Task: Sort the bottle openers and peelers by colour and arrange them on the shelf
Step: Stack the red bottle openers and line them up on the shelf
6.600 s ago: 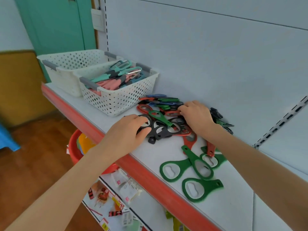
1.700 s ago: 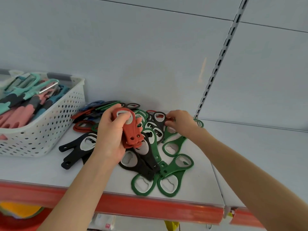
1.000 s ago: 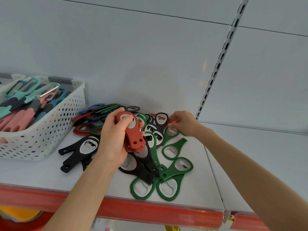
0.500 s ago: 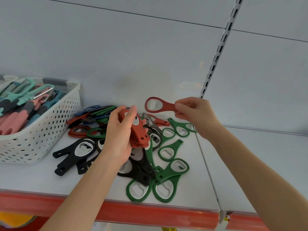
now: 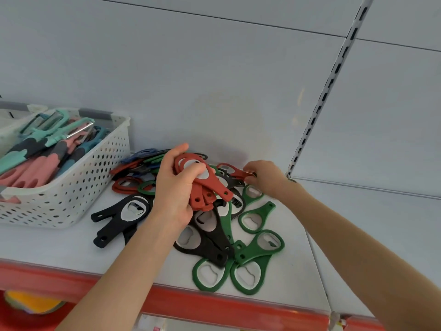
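Observation:
My left hand (image 5: 174, 187) grips a stack of several red bottle openers (image 5: 205, 185) above the pile on the white shelf (image 5: 47, 244). My right hand (image 5: 265, 177) pinches the handle of one more red opener (image 5: 232, 170) lying at the back of the pile. Green openers (image 5: 253, 259) lie at the front right, black openers (image 5: 121, 216) at the front left and under the left hand. More red, blue and green openers (image 5: 133, 168) sit at the back left. Peelers (image 5: 43, 149) in teal, pink and dark colours fill a white basket (image 5: 78, 185).
The shelf has a red front edge (image 5: 214, 304). A slotted upright rail (image 5: 327, 87) runs up the back panel on the right, with bare shelf beyond it. A second white basket shows at the far left edge behind the first.
The red opener that my right hand held up in the air has joined the stack in my left hand. My right hand has dropped back to the pile and taken hold of another red opener.

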A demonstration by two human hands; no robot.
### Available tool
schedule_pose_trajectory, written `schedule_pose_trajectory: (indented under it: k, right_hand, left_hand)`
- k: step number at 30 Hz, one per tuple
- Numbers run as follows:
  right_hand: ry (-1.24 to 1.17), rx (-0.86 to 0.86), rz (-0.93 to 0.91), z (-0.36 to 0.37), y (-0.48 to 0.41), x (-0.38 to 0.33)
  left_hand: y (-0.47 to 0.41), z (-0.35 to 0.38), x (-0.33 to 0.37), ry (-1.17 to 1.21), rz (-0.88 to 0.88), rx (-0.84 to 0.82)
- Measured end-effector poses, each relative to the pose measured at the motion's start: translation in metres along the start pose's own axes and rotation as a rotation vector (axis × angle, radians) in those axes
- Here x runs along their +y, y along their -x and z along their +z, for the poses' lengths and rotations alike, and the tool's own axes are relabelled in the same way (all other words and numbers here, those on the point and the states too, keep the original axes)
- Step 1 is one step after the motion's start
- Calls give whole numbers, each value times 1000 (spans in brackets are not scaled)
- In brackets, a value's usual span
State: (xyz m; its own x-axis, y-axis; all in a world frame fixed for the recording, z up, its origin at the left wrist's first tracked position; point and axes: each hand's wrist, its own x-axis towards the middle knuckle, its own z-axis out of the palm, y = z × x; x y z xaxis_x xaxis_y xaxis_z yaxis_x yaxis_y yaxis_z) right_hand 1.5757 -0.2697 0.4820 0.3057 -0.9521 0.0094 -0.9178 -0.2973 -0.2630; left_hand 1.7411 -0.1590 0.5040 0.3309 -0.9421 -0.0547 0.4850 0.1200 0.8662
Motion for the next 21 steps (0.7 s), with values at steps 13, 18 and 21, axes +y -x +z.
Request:
schedule_pose_trajectory:
  k: [13,18,21]
  right_hand:
    - [-487,374,69,-37,35,-1]
    - [-758,284,-153,-35,78,-52]
    - [-735,160,-221,-26,83,-64]
  left_hand:
    - [-5,-4,-4,-13,-25,-2]
    - [-3,2,-4,-5,-53,-5]
    - [-1,1,-3,6,-49,23]
